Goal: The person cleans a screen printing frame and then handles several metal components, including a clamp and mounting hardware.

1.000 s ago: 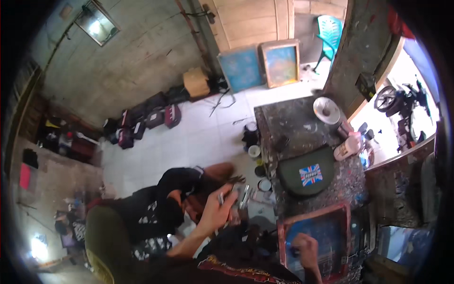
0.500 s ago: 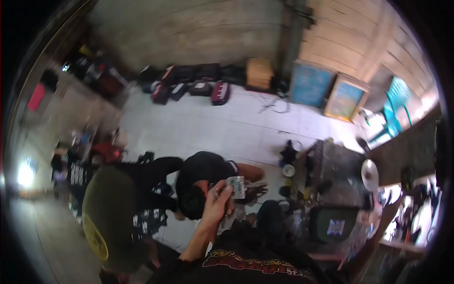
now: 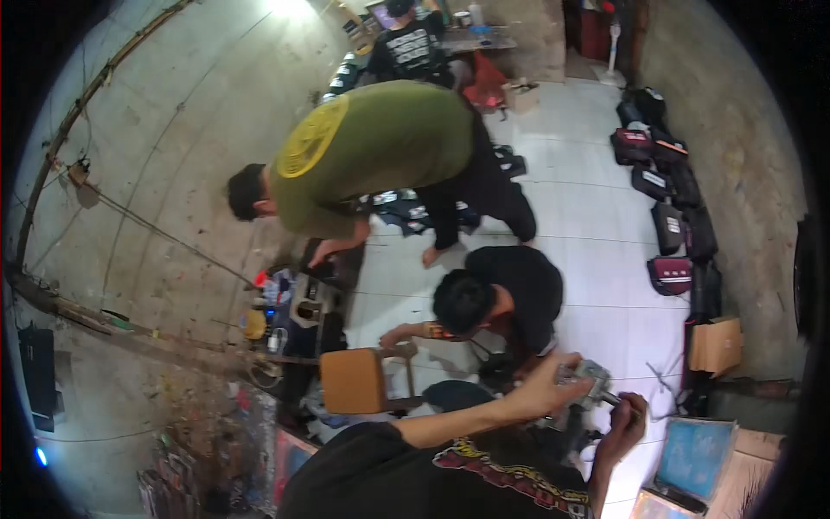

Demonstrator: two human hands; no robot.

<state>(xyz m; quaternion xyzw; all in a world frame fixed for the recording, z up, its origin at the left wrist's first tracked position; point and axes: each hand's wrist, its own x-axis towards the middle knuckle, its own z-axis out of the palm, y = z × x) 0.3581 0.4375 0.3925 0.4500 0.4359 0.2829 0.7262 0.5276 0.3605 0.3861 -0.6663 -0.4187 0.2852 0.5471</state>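
My left hand [image 3: 546,387] is closed around one side of a small, silvery, block-shaped metal part [image 3: 593,381], held out in front of me at chest height. From the part's right side a short dark rod [image 3: 612,400] sticks out, and its exact kind is too small to make out. The fingers of my right hand [image 3: 624,426] are bent about the end of that rod. Beyond my hands a person in a black shirt [image 3: 519,275] crouches on the floor, one hand at a stool with an orange-brown seat [image 3: 352,381].
Another person in a green shirt [image 3: 389,138] bends toward a dark machine [image 3: 313,303] by the left wall. Bags [image 3: 670,275] line the right wall, near a cardboard box [image 3: 716,344] and a blue framed panel [image 3: 694,454]. Farther off, someone in black [image 3: 413,50] is at a table.
My view has turned to the left. The metal part remains in my left hand, now farther right in the picture, and my right hand shows plainly at its rod. The green-shirted person appears bent over.
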